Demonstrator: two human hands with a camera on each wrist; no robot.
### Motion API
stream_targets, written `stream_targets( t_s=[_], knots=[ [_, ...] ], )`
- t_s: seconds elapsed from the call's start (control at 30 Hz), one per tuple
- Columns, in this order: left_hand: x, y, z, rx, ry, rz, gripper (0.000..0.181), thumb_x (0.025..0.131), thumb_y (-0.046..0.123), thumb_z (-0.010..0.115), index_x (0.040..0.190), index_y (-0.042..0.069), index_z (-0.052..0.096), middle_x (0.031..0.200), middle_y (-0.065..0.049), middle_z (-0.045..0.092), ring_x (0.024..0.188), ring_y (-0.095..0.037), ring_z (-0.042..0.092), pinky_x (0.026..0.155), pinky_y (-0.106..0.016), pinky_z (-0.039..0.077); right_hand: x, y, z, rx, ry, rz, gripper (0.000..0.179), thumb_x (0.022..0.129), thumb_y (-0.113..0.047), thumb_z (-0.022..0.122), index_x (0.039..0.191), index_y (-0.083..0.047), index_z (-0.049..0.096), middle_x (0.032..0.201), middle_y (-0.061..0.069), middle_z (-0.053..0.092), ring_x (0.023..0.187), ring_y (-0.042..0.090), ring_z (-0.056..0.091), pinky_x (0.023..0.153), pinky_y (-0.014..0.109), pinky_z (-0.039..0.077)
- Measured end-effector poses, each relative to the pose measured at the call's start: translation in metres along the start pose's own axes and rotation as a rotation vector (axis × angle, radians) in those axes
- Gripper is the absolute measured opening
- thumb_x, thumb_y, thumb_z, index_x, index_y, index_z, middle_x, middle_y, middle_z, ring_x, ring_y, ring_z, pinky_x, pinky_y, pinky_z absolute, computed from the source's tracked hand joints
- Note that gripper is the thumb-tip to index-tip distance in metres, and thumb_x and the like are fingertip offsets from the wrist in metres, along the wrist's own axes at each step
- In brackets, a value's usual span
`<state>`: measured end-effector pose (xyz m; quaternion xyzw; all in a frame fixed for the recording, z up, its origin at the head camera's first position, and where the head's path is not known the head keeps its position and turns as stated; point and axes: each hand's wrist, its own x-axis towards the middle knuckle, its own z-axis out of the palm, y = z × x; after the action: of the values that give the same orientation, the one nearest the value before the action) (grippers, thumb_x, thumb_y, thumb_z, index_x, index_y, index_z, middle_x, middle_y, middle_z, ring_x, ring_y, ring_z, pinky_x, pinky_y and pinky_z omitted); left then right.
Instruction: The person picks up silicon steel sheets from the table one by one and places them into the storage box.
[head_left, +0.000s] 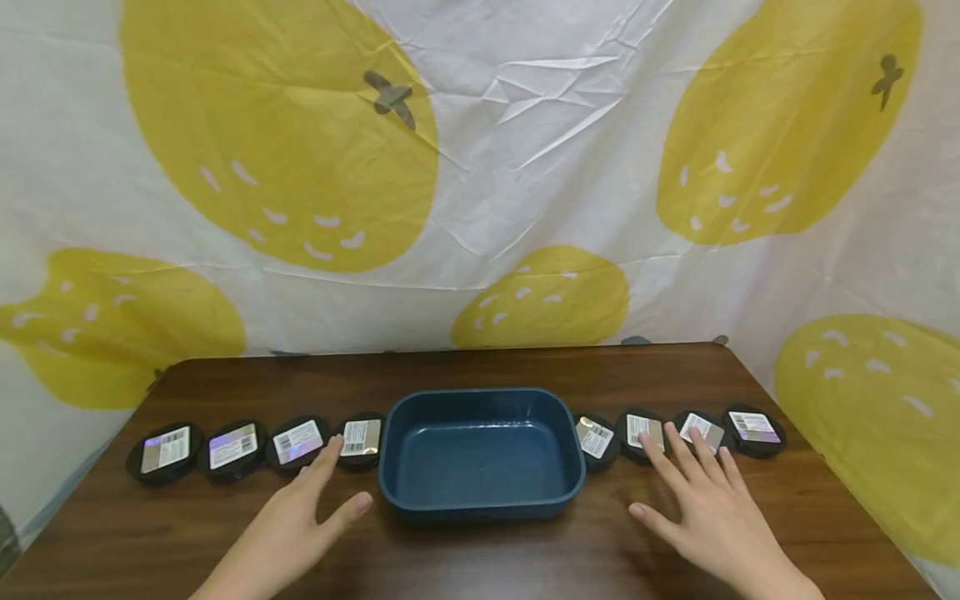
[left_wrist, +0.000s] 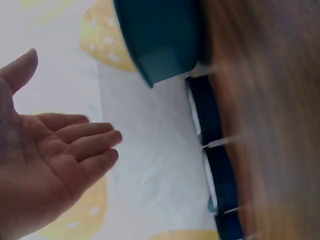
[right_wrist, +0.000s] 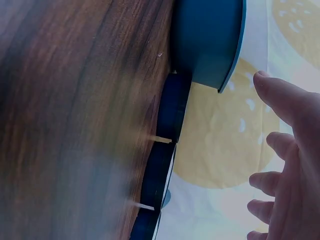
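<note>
Left hand (head_left: 296,512): hovering, fingers straight
Right hand (head_left: 707,525): hovering, fingers spread
Blue tub (head_left: 480,507): sitting between them
Black discs (head_left: 297,442): 4 lying near each hand

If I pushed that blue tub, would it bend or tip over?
The blue tub probably wouldn't bend much, because its walls stand up evenly by themselves. It likely wouldn't tip easily either, since it's wide, low and sitting flat on the table. It might just slide, as its surface looks smooth.
</note>
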<state>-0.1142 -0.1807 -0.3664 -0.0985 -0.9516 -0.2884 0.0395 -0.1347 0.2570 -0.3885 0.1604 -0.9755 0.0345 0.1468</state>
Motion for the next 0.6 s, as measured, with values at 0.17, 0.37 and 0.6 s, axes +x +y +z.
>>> stream_targets(
  t_s=[0.17, 0.37, 0.6],
  knots=[
    [0.010, 0.002, 0.003, -0.076, 0.081, -0.039, 0.066, 0.092, 0.040, 0.056, 0.140, -0.001, 0.037, 0.128, -0.026, 0.050, 0.117, -0.041, 0.049, 0.095, -0.057, 0.040, 0.005, 0.001, 0.000, 0.005, 0.030, -0.031, 0.079, 0.083, -0.061, 0.054, 0.146, -0.021, 0.030, 0.149, 0.018, 0.028, 0.138, 0.038, 0.019, 0.114, 0.044, -0.007],
    [0.021, -0.001, 0.010, -0.171, 0.055, -0.102, 0.064, 0.093, 0.034, 0.057, 0.138, -0.006, 0.036, 0.122, -0.021, 0.057, 0.112, -0.033, 0.056, 0.098, -0.054, 0.038, 0.009, 0.002, 0.000, 0.020, 0.030, -0.053, 0.078, 0.084, -0.059, 0.056, 0.147, -0.021, 0.029, 0.149, 0.018, 0.027, 0.138, 0.036, 0.020, 0.115, 0.041, -0.005],
    [0.026, -0.003, 0.021, -0.224, 0.088, -0.152, 0.051, 0.091, 0.023, 0.060, 0.129, -0.008, 0.048, 0.106, -0.017, 0.067, 0.098, -0.029, 0.064, 0.089, -0.049, 0.047, 0.016, -0.001, 0.000, 0.051, -0.040, -0.023, 0.080, 0.084, -0.058, 0.055, 0.147, -0.019, 0.027, 0.150, 0.017, 0.024, 0.138, 0.037, 0.019, 0.115, 0.048, 0.001]
  ],
)
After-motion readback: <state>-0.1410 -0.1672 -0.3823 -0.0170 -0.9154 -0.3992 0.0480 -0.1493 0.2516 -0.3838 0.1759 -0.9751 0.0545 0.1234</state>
